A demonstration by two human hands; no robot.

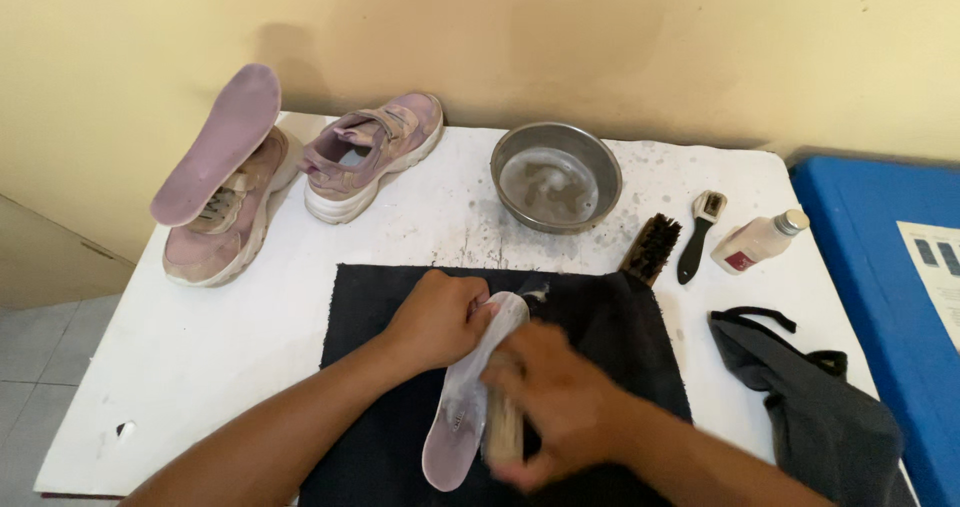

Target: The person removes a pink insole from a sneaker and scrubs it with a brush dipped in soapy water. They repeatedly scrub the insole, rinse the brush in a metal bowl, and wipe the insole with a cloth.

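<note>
The right hand [560, 407] was blurred, its fingers curled around a wooden-handled brush [503, 429] of which only part of the handle showed; the bristles were hidden against the insole [470, 397] beneath. The left hand [435, 319] gripped the toe end of that pale insole, fingers wrapped over its edge, so the tip was covered. The insole lay on a dark cloth [610, 317], directly under both sets of fingers, and the cloth's lower edge was cut off by the frame.

Beyond the right fingers, far to their right, lay one small white bottle [758, 241] with a pale cap and a dark red label, on its side. Further right, a blue surface [870, 237] carried a pale printed sheet [935, 267], partly cut off.

Counted: two pinkish shoes [372, 152], one loose second insole [217, 145] propped on the left shoe, one metal bowl [556, 177], two spare brushes [652, 248] above the right fingers, one grey bag [820, 407].
</note>
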